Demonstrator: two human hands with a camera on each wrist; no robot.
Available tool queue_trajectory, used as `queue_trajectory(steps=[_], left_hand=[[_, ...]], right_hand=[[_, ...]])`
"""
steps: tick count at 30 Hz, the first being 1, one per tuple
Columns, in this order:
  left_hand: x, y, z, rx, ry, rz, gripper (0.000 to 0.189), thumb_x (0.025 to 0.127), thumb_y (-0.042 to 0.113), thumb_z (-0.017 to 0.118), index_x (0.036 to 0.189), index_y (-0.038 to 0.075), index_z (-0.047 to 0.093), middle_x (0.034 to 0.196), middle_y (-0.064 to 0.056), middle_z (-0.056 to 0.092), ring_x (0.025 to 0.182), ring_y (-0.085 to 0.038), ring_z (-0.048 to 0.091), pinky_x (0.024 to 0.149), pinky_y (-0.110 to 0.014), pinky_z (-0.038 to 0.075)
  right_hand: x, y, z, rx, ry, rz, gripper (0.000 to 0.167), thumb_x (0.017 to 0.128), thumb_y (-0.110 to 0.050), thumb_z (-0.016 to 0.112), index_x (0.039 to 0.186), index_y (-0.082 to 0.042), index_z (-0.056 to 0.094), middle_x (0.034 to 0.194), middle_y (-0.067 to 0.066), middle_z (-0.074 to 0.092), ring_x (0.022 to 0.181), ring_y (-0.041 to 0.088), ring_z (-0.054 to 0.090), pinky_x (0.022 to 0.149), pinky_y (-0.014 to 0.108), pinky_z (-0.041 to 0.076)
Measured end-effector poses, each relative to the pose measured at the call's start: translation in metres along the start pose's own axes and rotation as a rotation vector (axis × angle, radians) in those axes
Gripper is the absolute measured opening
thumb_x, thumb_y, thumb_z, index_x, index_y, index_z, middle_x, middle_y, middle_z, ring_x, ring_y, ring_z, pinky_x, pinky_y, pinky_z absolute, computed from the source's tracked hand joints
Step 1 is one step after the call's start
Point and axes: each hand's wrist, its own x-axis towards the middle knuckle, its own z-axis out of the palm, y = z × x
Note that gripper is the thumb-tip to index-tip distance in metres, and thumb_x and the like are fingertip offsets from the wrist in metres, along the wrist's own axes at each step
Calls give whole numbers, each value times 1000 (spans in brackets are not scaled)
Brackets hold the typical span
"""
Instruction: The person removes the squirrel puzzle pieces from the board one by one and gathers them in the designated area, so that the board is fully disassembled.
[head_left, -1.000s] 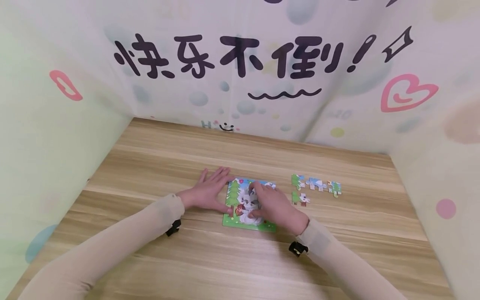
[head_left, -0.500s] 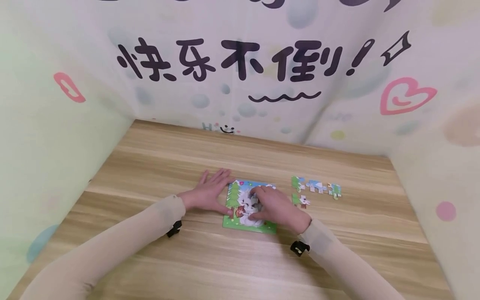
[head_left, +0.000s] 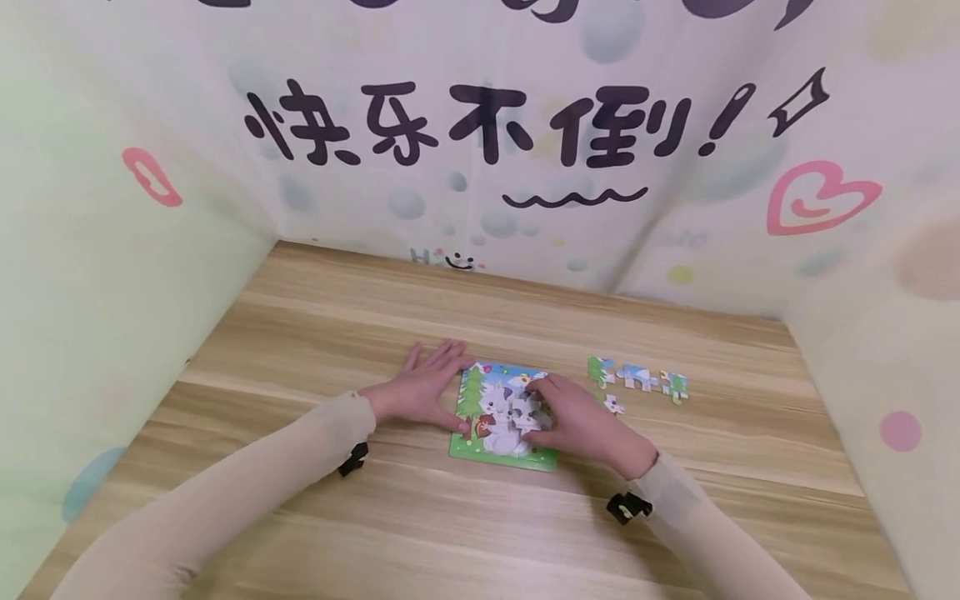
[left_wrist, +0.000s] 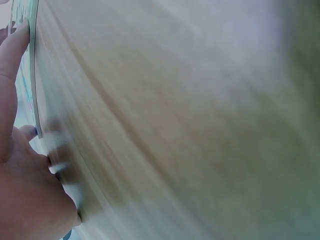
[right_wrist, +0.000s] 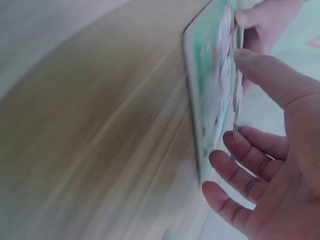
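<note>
A jigsaw puzzle board (head_left: 471, 450) with a grey-and-white cartoon animal, green trees and a green lower edge lies flat mid-table. My left hand (head_left: 420, 396) rests at its left side with fingers spread; the thumb (left_wrist: 17, 45) lies on the board's face and the other fingers reach its upper left corner. Over the board's right half, my right hand (head_left: 588, 425) pinches a grey puzzle piece (head_left: 527, 412) between thumb and fingertips. Seen edge-on in the right wrist view, that puzzle piece (right_wrist: 238, 102) is raised a little above the board. The hand covers the board's right edge.
Several loose puzzle pieces lie right of the board: a green tree piece (head_left: 599, 371), a blue one (head_left: 637, 377), a green-and-blue one (head_left: 675, 385) and a white one (head_left: 613, 405) partly behind my right hand. Printed cloth walls (head_left: 465, 208) border the wooden table (head_left: 375, 517).
My right hand has shifted to the right over the board, with the grey puzzle piece pinched in it. The left hand stays on the board's left side. The head view has tilted slightly.
</note>
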Motion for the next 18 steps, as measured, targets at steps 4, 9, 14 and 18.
queue_trajectory(steps=[4, 9, 14, 18], left_hand=[[0, 1, -1, 7, -12, -11, 117, 78, 66, 81, 165, 12, 25, 174, -17, 2, 161, -36, -3, 123, -66, -12], [-2, 2, -2, -10, -3, -15, 117, 77, 67, 81, 165, 13, 25, 174, -17, 3, 161, -36, -3, 123, -66, -12], [-1, 2, -1, -11, 5, -4, 117, 77, 67, 81, 165, 12, 26, 174, -18, 4, 161, -36, -2, 123, -67, -11], [0, -1, 1, -5, 5, -6, 117, 77, 67, 81, 165, 13, 26, 174, -17, 3, 161, -36, -2, 123, -67, -11]], right_hand=[[-17, 17, -3, 39, 47, 6, 69, 82, -39, 89, 133, -3, 61, 115, 2, 65, 104, 19, 62, 93, 41, 57], [-41, 36, -16, 87, 107, -3, 67, 82, -32, 90, 134, -2, 60, 116, 5, 65, 106, 25, 64, 90, 45, 58], [-64, 59, -27, 69, 128, 35, 64, 83, -30, 89, 134, -2, 61, 112, 4, 65, 103, 24, 64, 85, 44, 58], [-79, 75, -32, 58, 136, 55, 64, 84, -30, 89, 134, -1, 61, 111, 3, 64, 102, 24, 62, 85, 45, 57]])
